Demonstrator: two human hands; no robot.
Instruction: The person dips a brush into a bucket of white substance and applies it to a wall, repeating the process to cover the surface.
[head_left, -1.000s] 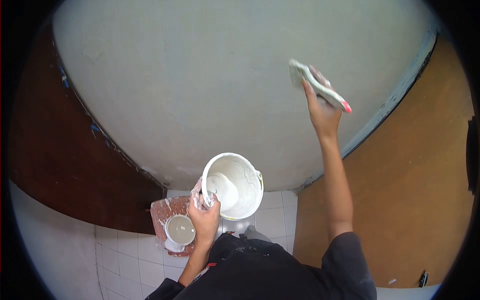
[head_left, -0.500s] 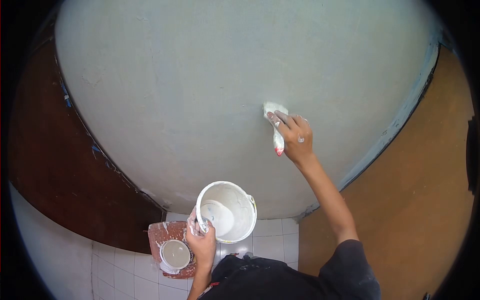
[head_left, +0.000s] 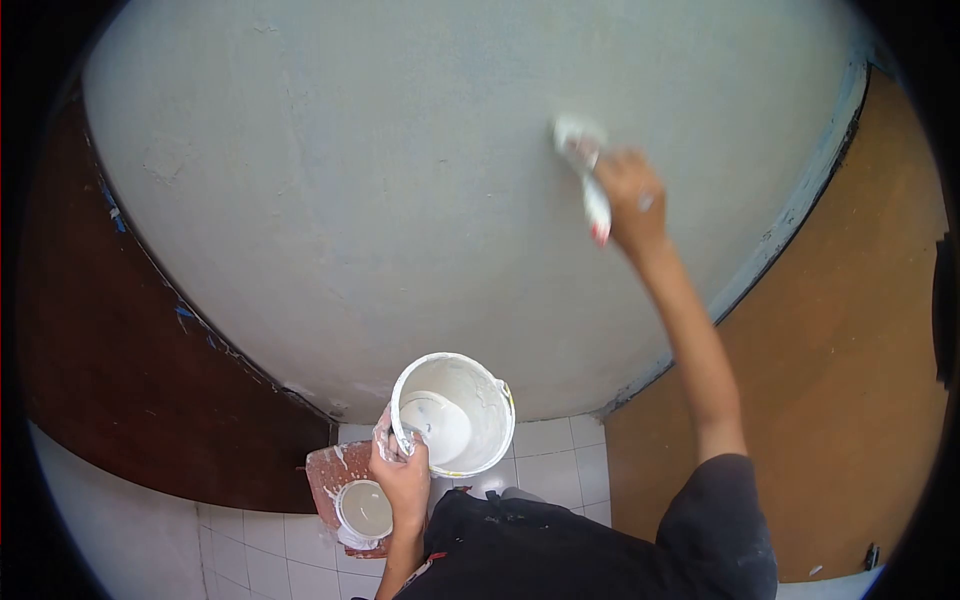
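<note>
My right hand (head_left: 632, 200) is wrapped round a paintbrush (head_left: 596, 205) with a white-smeared handle and a red tip. The brush head lies against the pale wall (head_left: 350, 200), blurred by motion. Low in the view, my left hand (head_left: 402, 475) grips the near-left rim of a white bucket (head_left: 485, 420), its fingers smeared with white. White paint (head_left: 440, 425) lies in the bottom of the bucket, which is tilted so that its inside shows.
A smaller round tub (head_left: 364, 509) stands on a paint-spattered reddish stool (head_left: 328, 475) at the lower left. Dark brown panelling (head_left: 120, 370) is on the left, a tan panel (head_left: 800, 400) on the right. White tiles (head_left: 548, 478) cover the floor.
My right hand has moved up and slightly right along the wall with the paintbrush. My left hand still holds the bucket in nearly the same place. The view has shifted slightly.
</note>
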